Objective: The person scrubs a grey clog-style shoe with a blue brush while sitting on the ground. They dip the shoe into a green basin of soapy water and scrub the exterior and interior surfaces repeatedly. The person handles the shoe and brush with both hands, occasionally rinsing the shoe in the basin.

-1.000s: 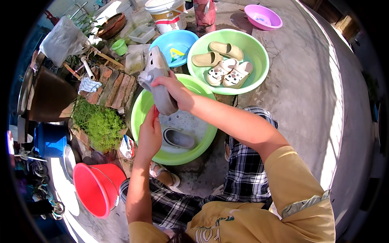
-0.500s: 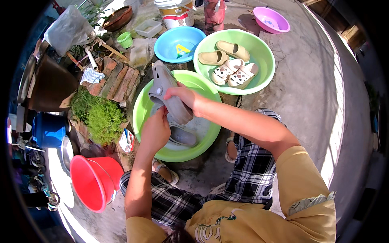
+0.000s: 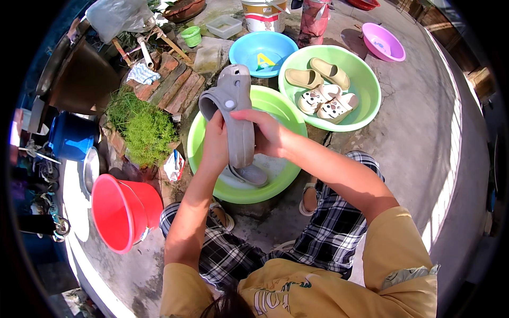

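A grey clog [image 3: 241,124] is held up in both hands over a light-green basin [image 3: 297,139], its toe pointing away and its side turned toward me. My left hand [image 3: 216,144] is closed on the clog near its foot opening, some of its fingers hidden. My right hand [image 3: 269,133] grips the clog from the other side, thumb pressed on it beside the white strap button and the other fingers behind the sole. Below, a second grey clog [image 3: 251,176] lies in the basin, partly covered by the raised one. Whitish, sudsy water shows around it.
Beyond on the right, another green basin [image 3: 371,106] contains tan slides [image 3: 331,73] and cream spotted clogs [image 3: 336,107]. A blue basin [image 3: 238,59] holding a yellow piece stands behind. Left are stacked bricks [image 3: 172,87], a green plant [image 3: 143,135] and a red bucket [image 3: 127,214].
The raised clog has turned more upright, its side now facing me. My left hand has come up against it, and my right hand has slid lower along it. The whole view has shifted slightly.
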{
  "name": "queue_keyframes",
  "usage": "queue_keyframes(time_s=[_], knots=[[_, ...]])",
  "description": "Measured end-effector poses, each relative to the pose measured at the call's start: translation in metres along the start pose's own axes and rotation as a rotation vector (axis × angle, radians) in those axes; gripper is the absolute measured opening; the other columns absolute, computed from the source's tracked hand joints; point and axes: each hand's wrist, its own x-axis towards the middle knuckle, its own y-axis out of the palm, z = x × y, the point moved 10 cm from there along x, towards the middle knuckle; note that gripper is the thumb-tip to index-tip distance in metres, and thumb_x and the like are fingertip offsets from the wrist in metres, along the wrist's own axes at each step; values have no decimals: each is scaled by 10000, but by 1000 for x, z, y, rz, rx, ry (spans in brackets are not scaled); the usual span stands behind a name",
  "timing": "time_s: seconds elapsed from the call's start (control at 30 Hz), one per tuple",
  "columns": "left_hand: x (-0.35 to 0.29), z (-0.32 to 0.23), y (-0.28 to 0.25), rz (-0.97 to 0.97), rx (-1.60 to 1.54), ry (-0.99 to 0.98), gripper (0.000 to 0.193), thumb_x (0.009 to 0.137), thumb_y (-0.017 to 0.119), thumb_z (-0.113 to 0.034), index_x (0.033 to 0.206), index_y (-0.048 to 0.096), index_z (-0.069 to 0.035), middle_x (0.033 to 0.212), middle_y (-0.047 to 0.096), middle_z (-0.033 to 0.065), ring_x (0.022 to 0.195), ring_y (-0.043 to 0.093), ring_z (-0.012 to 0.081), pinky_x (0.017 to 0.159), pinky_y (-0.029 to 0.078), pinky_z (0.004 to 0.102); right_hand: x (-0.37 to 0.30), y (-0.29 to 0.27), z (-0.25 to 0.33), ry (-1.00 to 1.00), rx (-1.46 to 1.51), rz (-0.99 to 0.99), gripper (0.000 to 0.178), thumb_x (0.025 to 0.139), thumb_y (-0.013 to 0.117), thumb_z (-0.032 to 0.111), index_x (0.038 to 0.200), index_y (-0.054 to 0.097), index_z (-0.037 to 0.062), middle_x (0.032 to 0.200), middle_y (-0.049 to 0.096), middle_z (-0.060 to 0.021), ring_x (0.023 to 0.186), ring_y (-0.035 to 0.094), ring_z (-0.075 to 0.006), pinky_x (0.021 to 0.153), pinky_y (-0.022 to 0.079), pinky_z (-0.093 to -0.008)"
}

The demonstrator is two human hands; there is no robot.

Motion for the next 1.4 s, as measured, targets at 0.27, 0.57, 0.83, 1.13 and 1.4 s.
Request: queue_keyframes(time_s=[0.27,0.57,0.83,1.13,1.4], knots=[[-43,-46,31,212,570,125,366,885,422,-69,1246,445,-19,942,612,232,833,600,376,707,462,411,-12,-28,67,-318,345,-7,523,853,553,432,1242,474,92,1152,562,-125,987,562,-279,874,448,-438],[12,-15,-23,-21,849,140,327,836,509,-225,1109,525,-46,746,629,178,688,608,364,602,467,452,-5,6,14,-114,125,33,455,755,634,196,1170,487,83,1016,569,-97,926,564,-245,838,463,-388],[15,15,-25,-55,935,69,328,798,522,-219,1084,552,-59,865,635,142,787,619,325,631,485,407,0,9,31,-286,-285,-49,832,629,616,59,1380,258,65,1141,501,-96,1008,513,-206,897,406,-334],[-22,-12,-34,15,618,137,399,827,390,54,1209,445,-48,880,553,143,847,560,285,751,433,350,-19,-22,128,-654,-546,-279,1007,567,668,73,1429,149,42,1296,435,-139,1157,448,-245,960,352,-314],[-23,-49,-53,-166,641,284,364,898,460,-119,1261,464,-102,877,494,131,781,535,293,663,426,385,-12,-26,98,-518,-772,-338,1073,509,712,102,1418,155,-20,1275,470,-181,1119,494,-238,929,385,-281]])
